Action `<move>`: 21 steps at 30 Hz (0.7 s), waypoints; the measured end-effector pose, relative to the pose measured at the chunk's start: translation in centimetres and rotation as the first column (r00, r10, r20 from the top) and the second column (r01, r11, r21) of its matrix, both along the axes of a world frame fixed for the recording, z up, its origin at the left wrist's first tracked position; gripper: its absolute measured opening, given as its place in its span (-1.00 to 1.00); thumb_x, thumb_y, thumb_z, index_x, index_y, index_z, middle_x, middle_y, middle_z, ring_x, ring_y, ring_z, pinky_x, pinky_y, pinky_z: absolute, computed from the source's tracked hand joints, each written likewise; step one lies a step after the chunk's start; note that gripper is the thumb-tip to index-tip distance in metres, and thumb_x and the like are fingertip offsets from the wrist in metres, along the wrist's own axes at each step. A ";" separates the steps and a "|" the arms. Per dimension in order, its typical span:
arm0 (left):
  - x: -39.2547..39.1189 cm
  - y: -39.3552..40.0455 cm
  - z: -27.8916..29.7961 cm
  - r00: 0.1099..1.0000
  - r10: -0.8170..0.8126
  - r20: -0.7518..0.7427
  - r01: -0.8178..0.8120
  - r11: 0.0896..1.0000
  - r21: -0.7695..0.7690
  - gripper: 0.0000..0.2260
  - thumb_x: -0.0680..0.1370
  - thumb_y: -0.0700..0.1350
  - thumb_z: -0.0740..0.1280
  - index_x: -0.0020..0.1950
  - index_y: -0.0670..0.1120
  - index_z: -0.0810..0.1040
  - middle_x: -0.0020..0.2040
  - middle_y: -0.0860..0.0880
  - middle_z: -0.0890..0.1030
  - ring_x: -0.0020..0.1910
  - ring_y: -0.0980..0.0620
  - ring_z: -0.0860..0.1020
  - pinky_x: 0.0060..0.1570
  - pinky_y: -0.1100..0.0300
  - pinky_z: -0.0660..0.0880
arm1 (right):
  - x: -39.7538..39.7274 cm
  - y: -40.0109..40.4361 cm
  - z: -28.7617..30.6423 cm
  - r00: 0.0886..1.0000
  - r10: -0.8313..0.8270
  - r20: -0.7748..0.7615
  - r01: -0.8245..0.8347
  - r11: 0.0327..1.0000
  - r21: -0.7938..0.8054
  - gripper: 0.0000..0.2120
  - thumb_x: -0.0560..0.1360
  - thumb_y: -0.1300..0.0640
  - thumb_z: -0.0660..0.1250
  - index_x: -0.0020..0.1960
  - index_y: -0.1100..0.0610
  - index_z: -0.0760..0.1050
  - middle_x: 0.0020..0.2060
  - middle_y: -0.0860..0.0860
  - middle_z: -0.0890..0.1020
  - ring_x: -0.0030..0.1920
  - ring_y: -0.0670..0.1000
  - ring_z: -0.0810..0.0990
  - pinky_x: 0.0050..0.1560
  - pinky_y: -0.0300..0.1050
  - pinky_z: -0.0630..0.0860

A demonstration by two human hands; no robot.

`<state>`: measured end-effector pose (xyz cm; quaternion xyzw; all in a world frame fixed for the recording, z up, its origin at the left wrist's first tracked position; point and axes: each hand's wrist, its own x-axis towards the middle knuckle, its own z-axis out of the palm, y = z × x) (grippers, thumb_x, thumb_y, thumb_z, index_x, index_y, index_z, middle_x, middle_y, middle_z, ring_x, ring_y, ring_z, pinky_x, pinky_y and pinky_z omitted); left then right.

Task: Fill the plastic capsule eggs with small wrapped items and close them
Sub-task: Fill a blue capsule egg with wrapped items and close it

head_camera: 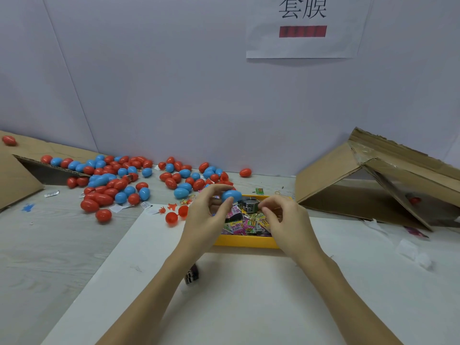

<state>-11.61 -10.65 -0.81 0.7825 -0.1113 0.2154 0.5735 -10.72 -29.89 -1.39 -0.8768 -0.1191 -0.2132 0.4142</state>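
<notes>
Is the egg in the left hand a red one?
No, the left hand holds a blue egg over the yellow tray.

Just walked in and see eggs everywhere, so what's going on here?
A person is packing capsule eggs. The left hand holds a blue egg over a yellow tray of small wrapped packets. The right hand pinches at the packets; what it holds is unclear. Red and blue eggs lie behind on the table.
</notes>
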 end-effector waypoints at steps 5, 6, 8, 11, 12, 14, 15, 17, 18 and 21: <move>0.3 0.5 0.1 0.995 0.088 -0.041 -0.088 0.996 -0.011 -0.80 0.61 -0.14 0.39 0.24 -0.06 0.58 0.12 0.00 0.64 0.05 0.00 0.64 0.10 0.06 0.63 | 0.1 -0.1 -0.6 0.998 0.031 -0.061 -0.040 0.986 -0.160 -0.90 0.59 0.10 0.43 0.07 -0.03 0.71 0.04 -0.04 0.65 0.06 -0.05 0.57 0.11 -0.06 0.54; 0.3 0.5 0.1 0.995 0.096 -0.040 -0.096 0.995 -0.002 -0.79 0.61 -0.14 0.39 0.24 -0.07 0.58 0.11 0.01 0.64 0.05 0.01 0.64 0.09 0.09 0.63 | 0.0 0.0 -0.7 0.995 0.050 -0.084 -0.065 0.980 -0.187 -0.87 0.61 0.03 0.40 0.09 -0.05 0.71 0.06 -0.05 0.66 0.11 -0.02 0.55 0.17 0.01 0.52; 0.2 0.4 0.1 0.993 0.110 -0.036 -0.109 0.994 0.018 -0.78 0.61 -0.12 0.40 0.25 -0.06 0.57 0.11 0.03 0.64 0.04 0.04 0.63 0.06 0.15 0.63 | -0.1 0.3 -0.6 0.987 0.063 -0.145 -0.098 0.964 -0.246 -0.79 0.63 -0.09 0.32 0.13 -0.10 0.71 0.11 -0.08 0.66 0.19 0.01 0.52 0.26 0.08 0.45; 0.1 0.2 0.1 0.994 0.102 -0.044 -0.101 0.995 0.023 -0.77 0.60 -0.12 0.41 0.25 -0.06 0.57 0.12 0.03 0.64 0.04 0.05 0.63 0.06 0.18 0.63 | -0.1 0.5 -0.5 0.978 0.040 -0.205 -0.110 0.933 -0.343 -0.73 0.66 -0.13 0.26 0.17 -0.12 0.70 0.17 -0.08 0.64 0.25 0.00 0.50 0.33 0.12 0.42; 0.1 0.2 0.2 0.994 0.099 -0.048 -0.098 0.995 0.023 -0.76 0.60 -0.12 0.41 0.26 -0.06 0.57 0.12 0.03 0.64 0.05 0.05 0.63 0.06 0.18 0.63 | 0.0 0.5 -0.5 0.977 0.033 -0.210 -0.108 0.929 -0.354 -0.74 0.66 -0.10 0.26 0.17 -0.09 0.70 0.17 -0.07 0.64 0.24 -0.01 0.51 0.33 0.11 0.43; 0.0 0.2 0.2 0.994 0.097 -0.052 -0.096 0.995 0.025 -0.75 0.59 -0.12 0.41 0.26 -0.06 0.57 0.12 0.03 0.64 0.04 0.05 0.63 0.05 0.18 0.63 | 0.2 0.4 -0.5 0.979 0.040 -0.200 -0.105 0.940 -0.326 -0.77 0.66 -0.02 0.30 0.16 -0.03 0.71 0.12 -0.06 0.65 0.16 -0.05 0.54 0.27 0.03 0.49; 0.0 0.2 0.2 0.994 0.097 -0.053 -0.096 0.995 0.027 -0.75 0.59 -0.11 0.41 0.26 -0.06 0.57 0.12 0.03 0.64 0.04 0.05 0.63 0.04 0.19 0.63 | 0.2 0.4 -0.5 0.980 0.045 -0.193 -0.100 0.952 -0.289 -0.80 0.65 0.02 0.34 0.15 -0.01 0.72 0.09 -0.07 0.65 0.10 -0.09 0.55 0.19 -0.12 0.53; -0.1 0.2 0.3 0.994 0.097 -0.054 -0.095 0.995 0.027 -0.75 0.59 -0.11 0.41 0.26 -0.06 0.57 0.11 0.03 0.64 0.03 0.06 0.63 0.03 0.19 0.63 | 0.2 0.2 -0.4 0.983 0.038 -0.180 -0.072 0.980 -0.187 -0.87 0.60 0.12 0.42 0.09 -0.01 0.72 0.01 -0.11 0.67 -0.03 -0.15 0.59 -0.05 -0.43 0.50; -0.1 0.2 0.3 0.994 0.097 -0.055 -0.096 0.995 0.028 -0.76 0.59 -0.11 0.42 0.26 -0.06 0.57 0.11 0.04 0.64 0.02 0.07 0.63 0.03 0.19 0.63 | 0.2 0.1 -0.4 0.985 0.034 -0.172 -0.057 0.990 -0.130 -0.87 0.57 0.17 0.45 0.06 -0.01 0.71 -0.05 -0.12 0.68 -0.07 -0.16 0.61 -0.12 -0.47 0.49; -0.1 0.3 0.3 0.994 0.102 -0.051 -0.100 0.994 0.035 -0.77 0.59 -0.12 0.42 0.24 -0.04 0.58 0.10 0.05 0.64 0.01 0.09 0.63 0.03 0.19 0.63 | 0.3 -0.3 -0.4 0.988 0.026 -0.155 -0.023 1.000 0.021 -0.86 0.55 0.21 0.48 0.05 0.01 0.65 -0.14 -0.11 0.68 -0.09 -0.12 0.65 -0.15 -0.42 0.50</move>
